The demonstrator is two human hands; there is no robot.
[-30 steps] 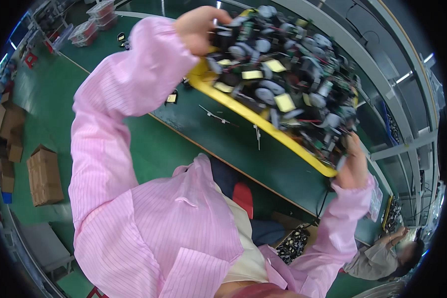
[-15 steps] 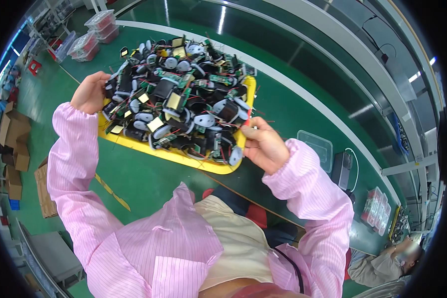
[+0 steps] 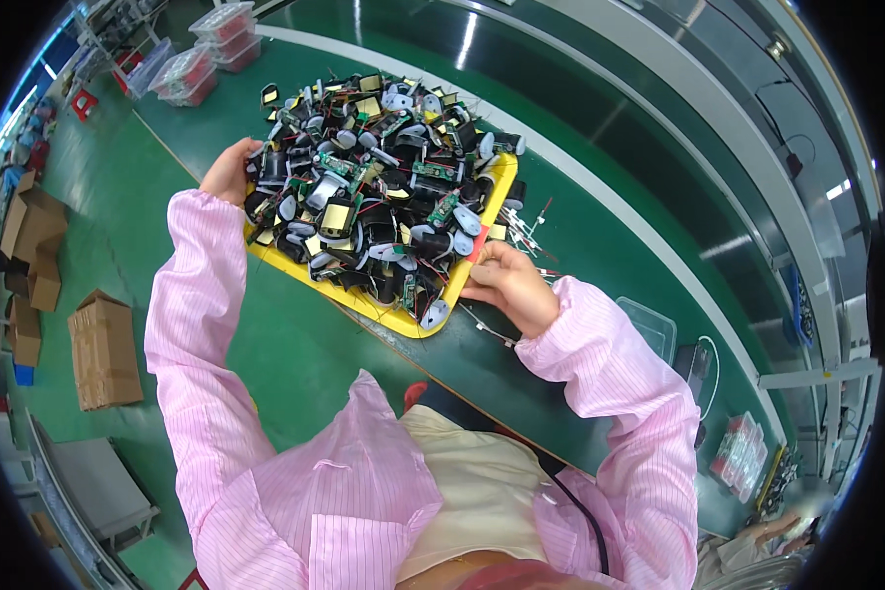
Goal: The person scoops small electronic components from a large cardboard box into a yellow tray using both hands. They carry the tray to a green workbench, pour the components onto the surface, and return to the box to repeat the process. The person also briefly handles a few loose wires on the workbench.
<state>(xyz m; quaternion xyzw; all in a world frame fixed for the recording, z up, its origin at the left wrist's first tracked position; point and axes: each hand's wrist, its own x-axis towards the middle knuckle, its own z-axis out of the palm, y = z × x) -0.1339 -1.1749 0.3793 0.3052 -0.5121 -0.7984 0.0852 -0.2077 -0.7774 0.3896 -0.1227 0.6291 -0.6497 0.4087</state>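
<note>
A yellow tray [image 3: 379,313] is heaped with black plastic parts [image 3: 377,228] that have grey round pieces, green circuit boards, yellow pads and thin wires. My right hand [image 3: 514,287] grips its right rim, thumb on top, beside a red patch on the edge. At the far left side, my left hand [image 3: 228,172] is closed round the tray's edge, its fingertips partly hidden by the parts. The tray sits over the green tabletop [image 3: 560,379] and its near edge; whether it rests on the table I cannot tell.
Loose wires with white connectors [image 3: 529,231] lie right of the tray. A clear plastic box [image 3: 647,329] and a bag of reddish parts [image 3: 739,452] are further right. Lidded clear bins [image 3: 187,77] stand at the far left, a cardboard box [image 3: 103,354] on the floor. Another person [image 3: 757,546] is at lower right.
Both hands still hold the tray, which has turned a little and shifted right. Loose wires now show beside it. My view has shifted, bringing more of the floor box into sight.
</note>
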